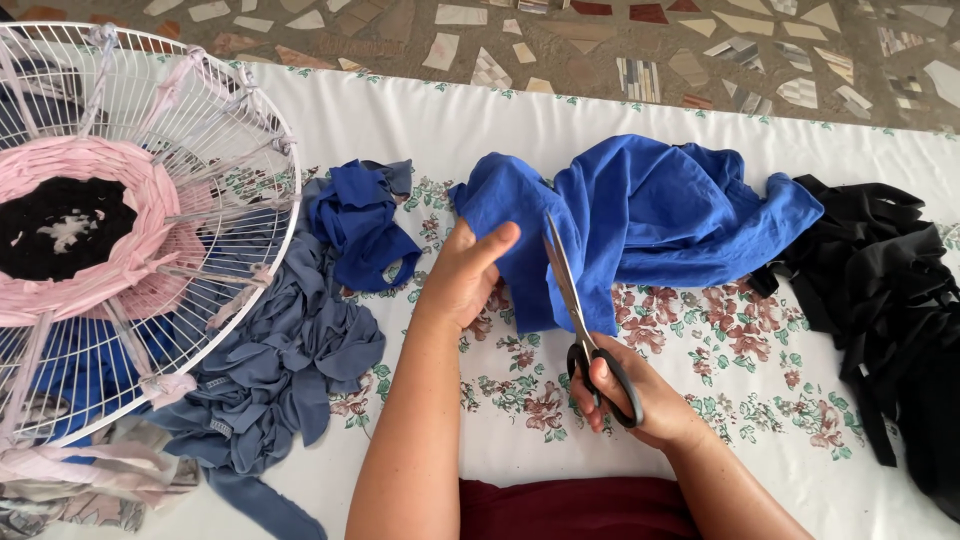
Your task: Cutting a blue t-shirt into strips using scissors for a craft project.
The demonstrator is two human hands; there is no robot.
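Note:
My left hand (465,272) pinches the left edge of a bright blue cloth (650,215) that lies crumpled across a white floral table cover (700,400). My right hand (630,395) grips black-handled scissors (578,315), thumb and fingers through the loops. The blades point away from me and are slightly parted, with their tips in the blue cloth just right of my left hand. A strip of the cloth hangs between my left fingers and the blades.
A white wire fan guard (150,220) with pink woven strips and a black centre rests at the left. Dark blue strips (360,220), grey-blue strips (280,370) and a black fabric pile (880,290) lie around. A mosaic floor (600,50) lies beyond.

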